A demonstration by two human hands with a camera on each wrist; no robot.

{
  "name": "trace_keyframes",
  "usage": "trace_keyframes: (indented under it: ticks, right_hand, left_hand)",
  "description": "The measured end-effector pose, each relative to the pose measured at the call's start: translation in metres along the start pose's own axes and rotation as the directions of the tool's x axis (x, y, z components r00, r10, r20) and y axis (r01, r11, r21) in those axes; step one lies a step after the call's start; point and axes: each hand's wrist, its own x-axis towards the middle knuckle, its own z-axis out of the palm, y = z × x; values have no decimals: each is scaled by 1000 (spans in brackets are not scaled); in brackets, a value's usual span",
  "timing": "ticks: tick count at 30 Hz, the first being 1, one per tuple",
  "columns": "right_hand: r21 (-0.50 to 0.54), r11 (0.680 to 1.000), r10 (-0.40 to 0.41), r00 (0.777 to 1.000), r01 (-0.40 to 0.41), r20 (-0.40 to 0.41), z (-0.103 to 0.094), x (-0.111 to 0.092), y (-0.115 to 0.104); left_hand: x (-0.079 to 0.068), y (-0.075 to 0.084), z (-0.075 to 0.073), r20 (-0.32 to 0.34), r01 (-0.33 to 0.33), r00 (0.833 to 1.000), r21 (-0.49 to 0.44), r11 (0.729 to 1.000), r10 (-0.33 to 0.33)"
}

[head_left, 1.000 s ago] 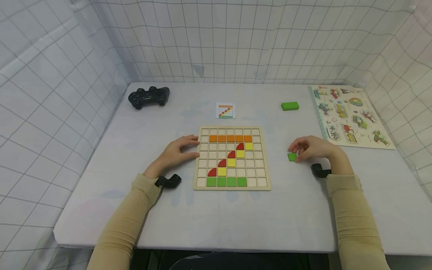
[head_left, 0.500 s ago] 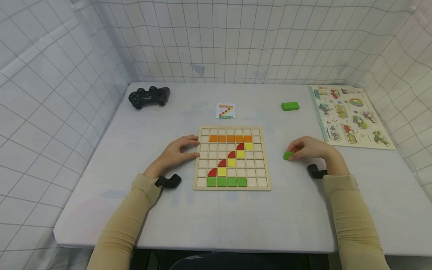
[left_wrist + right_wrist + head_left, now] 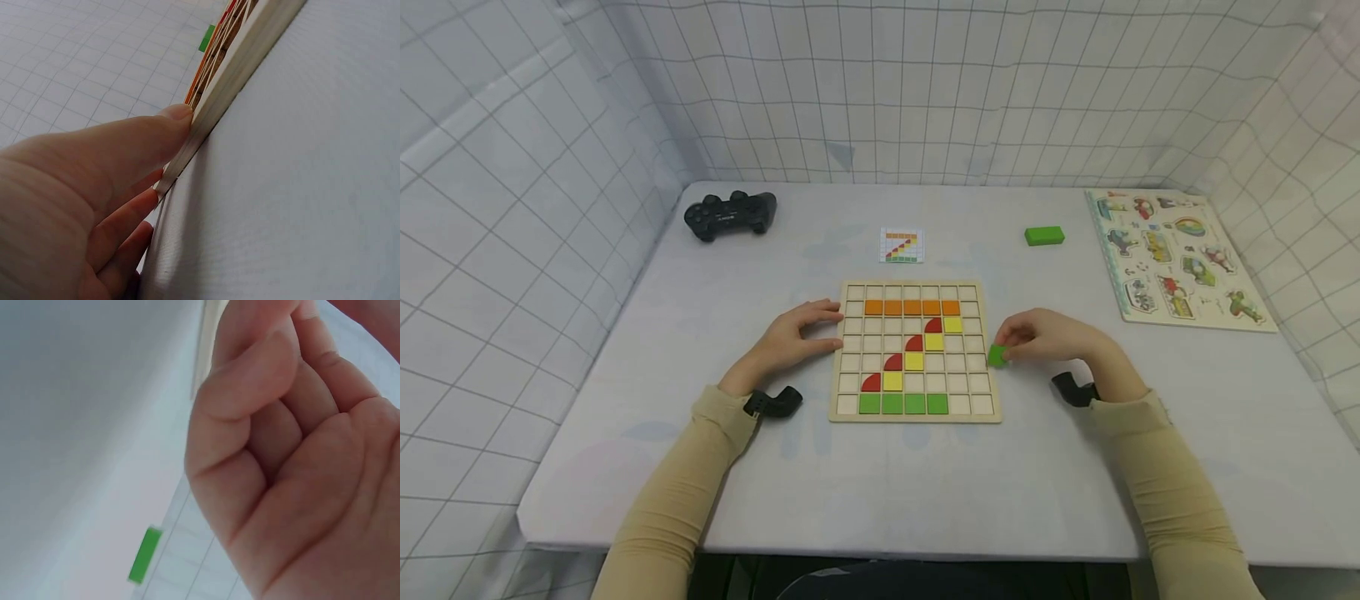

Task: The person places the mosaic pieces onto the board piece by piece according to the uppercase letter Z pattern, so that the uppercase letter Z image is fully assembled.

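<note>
A wooden grid board (image 3: 916,418) lies mid-table, holding a row of orange squares (image 3: 912,308), a diagonal of red quarter-rounds (image 3: 893,362) and yellow squares (image 3: 913,362), and several green squares (image 3: 892,404) along the bottom row. My left hand (image 3: 793,340) rests at the board's left edge, thumb and fingertips touching its side in the left wrist view. At the board's right edge, my right hand (image 3: 1048,337) pinches a green square tile (image 3: 997,356) between thumb and fingers. In the right wrist view the fingers curl inward and the tile is hidden.
Behind the board lies a small pattern card (image 3: 902,246). A green block (image 3: 1044,236) sits at the back right, beside a picture puzzle board (image 3: 1183,258). A black game controller (image 3: 731,216) is at the back left. Grid-patterned cloth walls (image 3: 910,92) surround the table.
My right hand has picked the green tile up from the table and carried it left to the board's right edge. The left hand has stayed in place.
</note>
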Motion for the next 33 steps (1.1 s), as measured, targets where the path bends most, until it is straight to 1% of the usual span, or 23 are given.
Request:
trace_keyframes:
  ticks: [8,12,18,22,25,30,33]
  right_hand:
    - [-20,998,-65,996,66,55,23,8,-37]
    - [-35,996,-78,994,81,82,33,9,-49]
    - [-64,997,-45,992,52,115,43,9,-54]
    - [-75,996,-32,993,41,117,47,8,-58]
    - [-109,993,-24,994,35,103,49,8,-61]
    - [-221,974,-29,998,42,61,53,7,-62]
    - [-248,967,-38,998,49,51,54,7,-64]
  left_hand:
    - [-1,1,-1,3,13,1000,3,1000,-13]
    - [-1,2,-1,2,8,1000,-2,1000,-8]
    - [-1,3,0,1,0,1000,-5,1000,0]
    - [-1,2,0,-5,8,1000,12,1000,-8]
    - [-1,2,0,-10,17,1000,15,1000,-16]
    - [-1,2,0,-9,26,1000,10,1000,-26]
    - [-1,2,0,-8,27,1000,11,1000,-27]
